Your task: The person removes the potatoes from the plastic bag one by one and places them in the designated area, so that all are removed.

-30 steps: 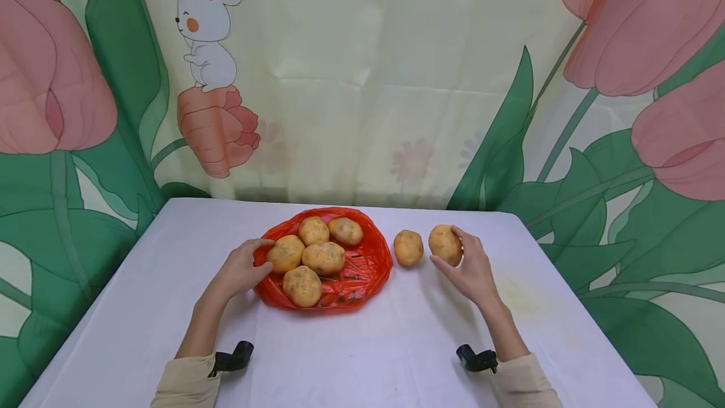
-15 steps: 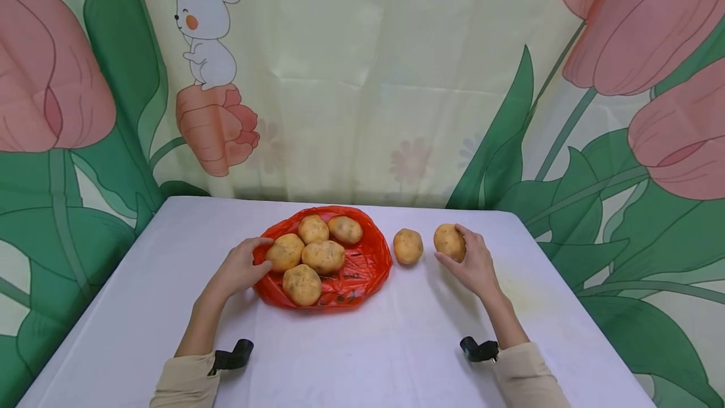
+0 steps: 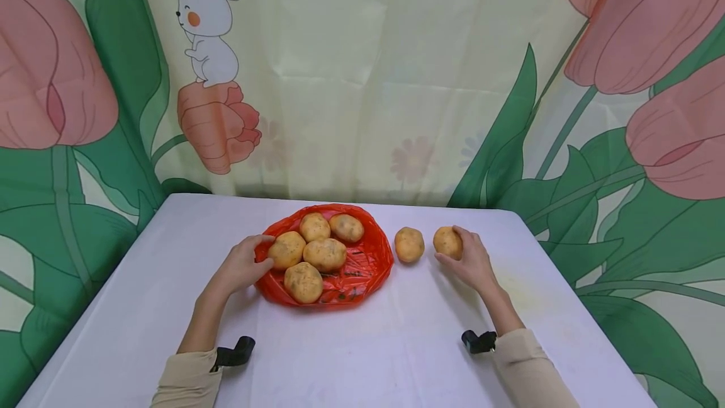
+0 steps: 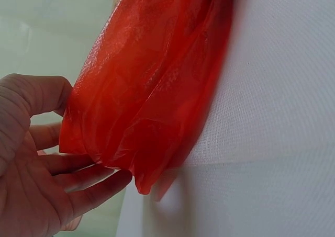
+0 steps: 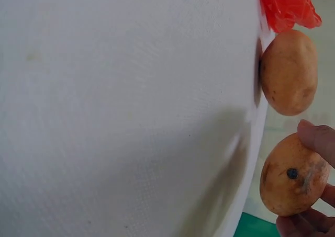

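1. Pinching a dark-spotted potato (image 5: 282,177) between thumb and fingers of the right hand (image 3: 474,261), right of centre in the head frame, clear of the table (image 3: 351,357).
2. Touching the left rim of the red bag (image 3: 365,272) with the left hand (image 3: 240,266), left of centre; cannot tell if pinching it.
3. Showing five potatoes (image 3: 325,255) in the red bag, mid-frame, and a lone potato (image 3: 409,245) on the table just right.
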`<state>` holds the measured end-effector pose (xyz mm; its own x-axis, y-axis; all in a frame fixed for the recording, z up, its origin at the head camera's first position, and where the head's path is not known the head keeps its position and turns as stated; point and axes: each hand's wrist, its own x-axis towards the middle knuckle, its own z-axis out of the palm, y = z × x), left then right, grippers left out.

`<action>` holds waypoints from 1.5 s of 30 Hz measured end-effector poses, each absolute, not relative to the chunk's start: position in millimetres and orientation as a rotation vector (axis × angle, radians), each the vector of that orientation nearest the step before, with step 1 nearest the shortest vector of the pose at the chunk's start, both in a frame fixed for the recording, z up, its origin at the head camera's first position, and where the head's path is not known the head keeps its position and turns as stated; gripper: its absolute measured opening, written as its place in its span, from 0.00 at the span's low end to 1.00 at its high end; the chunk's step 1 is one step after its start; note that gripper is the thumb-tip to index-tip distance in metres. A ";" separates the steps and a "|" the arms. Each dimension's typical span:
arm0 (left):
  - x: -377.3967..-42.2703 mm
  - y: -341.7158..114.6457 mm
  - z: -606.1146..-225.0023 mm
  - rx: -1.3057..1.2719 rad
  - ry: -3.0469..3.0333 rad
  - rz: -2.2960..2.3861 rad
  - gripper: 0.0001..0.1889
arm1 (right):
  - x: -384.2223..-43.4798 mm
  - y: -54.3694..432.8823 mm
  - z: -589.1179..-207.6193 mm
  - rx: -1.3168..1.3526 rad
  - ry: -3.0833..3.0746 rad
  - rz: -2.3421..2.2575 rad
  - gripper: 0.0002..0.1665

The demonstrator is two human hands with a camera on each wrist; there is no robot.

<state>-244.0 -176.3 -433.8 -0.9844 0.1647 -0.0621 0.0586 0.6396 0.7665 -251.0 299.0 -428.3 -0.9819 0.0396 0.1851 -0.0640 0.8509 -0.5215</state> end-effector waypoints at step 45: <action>-243.2 -177.0 -436.1 0.192 2.748 1.283 0.28 | -260.2 300.5 -438.0 -0.013 -2.939 0.743 0.49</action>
